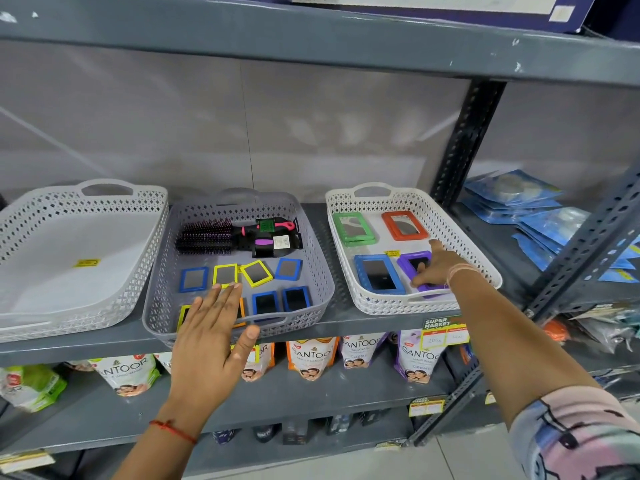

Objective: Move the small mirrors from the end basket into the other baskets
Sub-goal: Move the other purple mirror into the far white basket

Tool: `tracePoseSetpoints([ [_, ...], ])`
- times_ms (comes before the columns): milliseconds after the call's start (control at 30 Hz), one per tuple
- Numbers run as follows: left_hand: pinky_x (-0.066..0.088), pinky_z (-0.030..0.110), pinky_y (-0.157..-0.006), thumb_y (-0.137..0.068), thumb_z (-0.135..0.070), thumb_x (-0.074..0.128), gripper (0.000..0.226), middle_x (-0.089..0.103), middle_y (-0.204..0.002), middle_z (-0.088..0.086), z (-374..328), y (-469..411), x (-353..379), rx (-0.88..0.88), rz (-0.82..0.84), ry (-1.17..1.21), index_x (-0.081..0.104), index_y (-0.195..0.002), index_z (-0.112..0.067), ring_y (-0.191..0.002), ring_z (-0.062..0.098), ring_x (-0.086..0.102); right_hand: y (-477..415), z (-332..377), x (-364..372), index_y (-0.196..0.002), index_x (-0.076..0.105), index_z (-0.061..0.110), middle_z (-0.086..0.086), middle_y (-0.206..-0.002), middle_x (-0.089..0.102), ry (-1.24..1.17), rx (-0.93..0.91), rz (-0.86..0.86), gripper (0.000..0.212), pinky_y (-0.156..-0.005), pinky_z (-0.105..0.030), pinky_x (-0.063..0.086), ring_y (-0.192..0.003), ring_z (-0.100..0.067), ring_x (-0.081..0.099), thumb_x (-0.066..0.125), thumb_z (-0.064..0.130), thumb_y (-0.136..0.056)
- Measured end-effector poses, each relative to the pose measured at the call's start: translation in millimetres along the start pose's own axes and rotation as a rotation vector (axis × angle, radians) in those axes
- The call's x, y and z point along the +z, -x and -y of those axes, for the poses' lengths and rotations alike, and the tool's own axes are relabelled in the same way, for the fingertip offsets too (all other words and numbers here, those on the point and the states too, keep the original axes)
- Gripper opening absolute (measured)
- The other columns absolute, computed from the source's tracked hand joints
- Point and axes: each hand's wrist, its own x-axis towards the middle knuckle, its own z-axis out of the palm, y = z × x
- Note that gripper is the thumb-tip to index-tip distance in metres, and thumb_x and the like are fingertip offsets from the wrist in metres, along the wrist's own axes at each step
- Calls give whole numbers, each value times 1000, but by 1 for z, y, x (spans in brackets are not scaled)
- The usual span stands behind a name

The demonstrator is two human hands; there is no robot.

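While both hands were in the baskets, the frame showed:
Right fingers: thumb and fingers (420, 276) pinched the purple mirror (415, 263) at its near end; index pointed toward the orange mirror (404, 225).
Right hand (437, 268): inside the right basket (356, 289), over its near right corner.
Left fingers: held straight and pressed together, thumb (248, 337) spread apart; tips (227, 287) touched a yellow mirror (225, 274). No grip.
Left hand (211, 336): palm down over the near edge of the middle basket (156, 306), covering part of the front row.
Middle basket: small mirrors, blue (193, 279) and yellow framed, in two rows; hairbrushes (221, 235) behind.
Right basket: green (353, 228), orange, blue (379, 273) and purple mirrors, larger.
Left basket (52, 306): only a yellow sticker (86, 262).
Shelf below: pouches (311, 358).
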Motion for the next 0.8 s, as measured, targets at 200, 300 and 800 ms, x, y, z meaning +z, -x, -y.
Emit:
tracePoseSetpoints([
  [200,24,52,-108,-85,-68,5,89,46,-135,22,0,0,-1,2,-3,-2,40,-132,0,-131,36,31,-1,-1,0,-148,5,20,-17,-123,58,17,-14,3,107,-90,-37,46,-109,-35,56,76,26,-68],
  [300,23,51,-108,-85,-67,5,89,46,-135,22,-1,0,-1,6,-1,-6,40,-132,0,-131,36,30,-2,0,1,-148,3,19,-17,-124,57,31,-11,10,108,-92,-38,47,-111,-35,56,75,26,-68],
  [800,21,49,-109,-84,-69,3,91,46,-136,19,-1,0,-1,2,-10,10,40,-132,-1,-133,31,26,2,5,-4,-147,8,21,-17,-131,54,-31,-36,5,112,-104,-43,42,-118,-36,53,79,46,-64],
])
